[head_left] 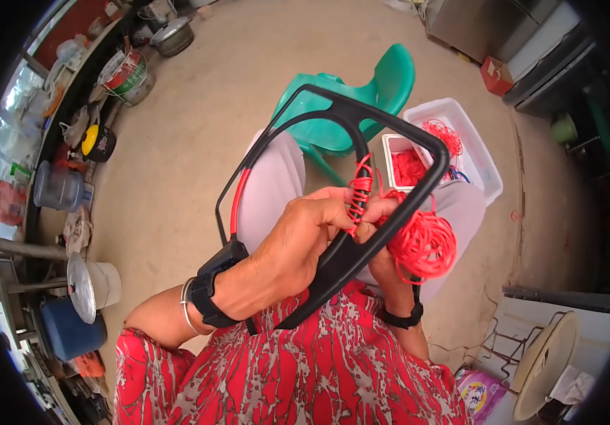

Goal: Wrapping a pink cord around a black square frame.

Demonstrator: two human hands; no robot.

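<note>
A black frame (407, 131) with a curved inner bar stands tilted across my lap. Red cord (361, 185) is wound in close turns around the inner bar, and more red winding (239, 202) covers part of the left side bar. My left hand (305, 230) is closed at the wound bar, its thumb and fingers pinching the cord there. My right hand (386, 258) reaches around from the right, with fingertips at the lower turns. A loose bundle of red cord (425, 244) hangs at my right hand, hiding part of it.
Ahead stands a green plastic chair (390, 81). Right of my knees, a white tub (485, 159) holds a smaller white box (390, 152) and red cord. Pots, buckets and a water jug (60, 185) line the left side. A round beige lid (546, 365) leans at lower right.
</note>
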